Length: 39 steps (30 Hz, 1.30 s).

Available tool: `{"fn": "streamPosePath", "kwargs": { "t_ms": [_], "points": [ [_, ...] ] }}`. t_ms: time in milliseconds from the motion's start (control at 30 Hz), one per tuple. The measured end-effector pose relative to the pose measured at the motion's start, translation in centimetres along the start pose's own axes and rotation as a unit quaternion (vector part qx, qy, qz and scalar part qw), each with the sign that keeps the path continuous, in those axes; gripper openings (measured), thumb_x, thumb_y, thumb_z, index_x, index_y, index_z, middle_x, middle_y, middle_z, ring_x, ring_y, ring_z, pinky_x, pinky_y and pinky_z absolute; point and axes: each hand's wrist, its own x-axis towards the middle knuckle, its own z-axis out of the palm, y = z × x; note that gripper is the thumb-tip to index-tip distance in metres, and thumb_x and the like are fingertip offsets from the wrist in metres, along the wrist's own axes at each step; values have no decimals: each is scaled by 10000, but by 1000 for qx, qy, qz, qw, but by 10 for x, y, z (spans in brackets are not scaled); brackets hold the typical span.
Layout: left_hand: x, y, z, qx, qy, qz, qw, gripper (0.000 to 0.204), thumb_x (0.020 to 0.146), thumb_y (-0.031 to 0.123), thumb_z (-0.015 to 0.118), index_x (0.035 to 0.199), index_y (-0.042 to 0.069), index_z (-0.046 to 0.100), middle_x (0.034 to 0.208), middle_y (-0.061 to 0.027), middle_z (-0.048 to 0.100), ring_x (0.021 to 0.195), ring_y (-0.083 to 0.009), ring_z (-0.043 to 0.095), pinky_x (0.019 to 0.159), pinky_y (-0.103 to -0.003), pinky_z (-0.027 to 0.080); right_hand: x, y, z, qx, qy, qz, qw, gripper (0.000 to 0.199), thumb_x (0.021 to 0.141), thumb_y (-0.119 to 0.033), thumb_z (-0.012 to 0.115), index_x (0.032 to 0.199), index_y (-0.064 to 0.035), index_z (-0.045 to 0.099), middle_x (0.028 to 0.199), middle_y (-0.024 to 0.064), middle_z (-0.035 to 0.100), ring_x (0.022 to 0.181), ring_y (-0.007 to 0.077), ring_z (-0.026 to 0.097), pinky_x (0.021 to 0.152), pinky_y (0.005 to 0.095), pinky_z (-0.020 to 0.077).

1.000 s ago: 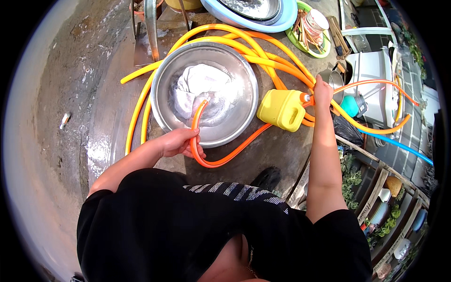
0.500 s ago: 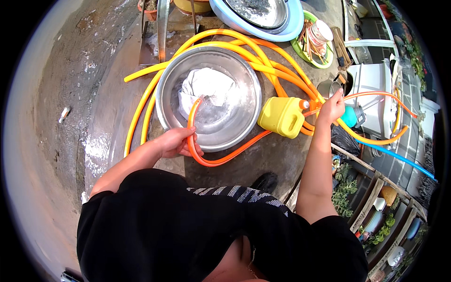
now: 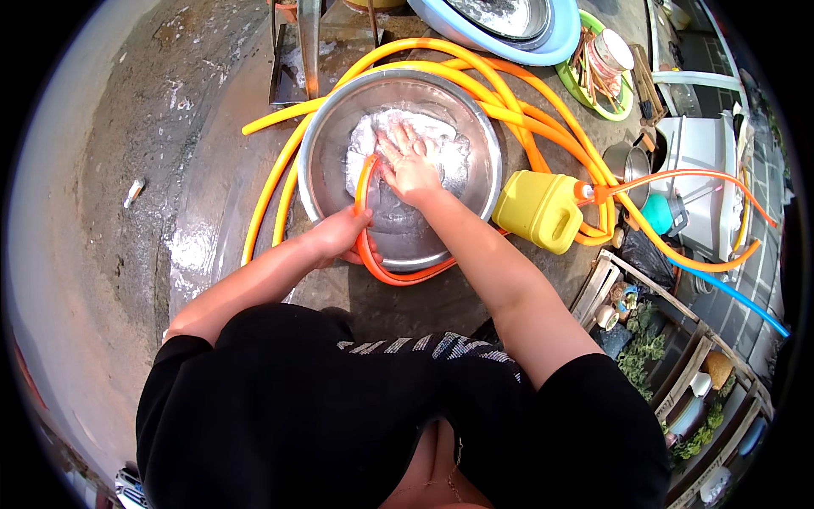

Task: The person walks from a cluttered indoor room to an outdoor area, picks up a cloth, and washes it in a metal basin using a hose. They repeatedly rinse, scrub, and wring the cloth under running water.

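A wide metal basin (image 3: 326, 170) stands on the ground before me, with water and a wet white cloth (image 3: 437, 140) in it. My left hand (image 3: 349, 236) is closed round an orange hose (image 3: 365, 191) at the basin's near left rim. The hose's end points down into the basin. Inside the basin, my right hand (image 3: 410, 172) lies on the cloth with its fingers spread. Beside the basin's right rim is a yellow plastic jug (image 3: 530, 204) with a handle, lying against the hose's run.
Thick yellow-orange hose (image 3: 271, 191) loops round and behind the basin. Farther back are a blue tub (image 3: 555, 38) and a green basin (image 3: 623, 97) holding sticks and a container. A metal pot (image 3: 626, 161), a blue hose (image 3: 738, 297) and wooden slats (image 3: 685, 366) lie to the right.
My right hand has left the hose junction on the right and come down onto the cloth in the basin. The cloth looks flatter and wetter. My left hand keeps hold of the hose.
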Motion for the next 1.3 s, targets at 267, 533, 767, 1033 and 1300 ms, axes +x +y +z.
{"fn": "streamPosePath", "kwargs": {
  "t_ms": [267,533,767,1033,1300],
  "points": [
    [4,4,1,14,-23,-7,1000,345,1023,374,341,1129,56,423,842,-69,600,761,-263,698,644,-336,555,17,4,-33,139,-162,209,955,633,894,-481,523,1431,-181,372,1410,177,416,1231,314,459,1021,440,353],
    [6,2,5,25,-4,11,1000,353,1023,337,344,1231,53,366,864,-86,568,739,-271,695,617,-354,574,-8,-2,-12,-66,-40,-12,997,671,859,-380,606,1456,-208,353,1558,119,198,1382,392,259,1100,497,261],
    [12,-3,9,175,103,127,971,388,1010,238,354,1323,23,272,890,-140,570,628,-275,671,578,-365,567,-19,-19,-24,-98,-168,62,979,615,872,-400,551,1441,-253,372,1551,91,238,1412,341,224,1109,492,249],
    [20,7,0,291,87,117,946,434,969,194,407,1286,-84,306,912,-266,605,777,-369,662,722,-416,523,-13,8,-35,63,-30,77,995,464,841,-182,556,1302,-164,503,1271,154,446,1204,324,448,970,435,386],
    [39,27,7,538,216,117,807,774,840,39,441,1493,9,27,1135,-365,537,961,-397,638,873,-423,495,-35,13,-27,106,33,135,985,570,791,-26,552,1328,-211,507,1447,208,316,1271,368,366,1012,441,377]
  ]
}}
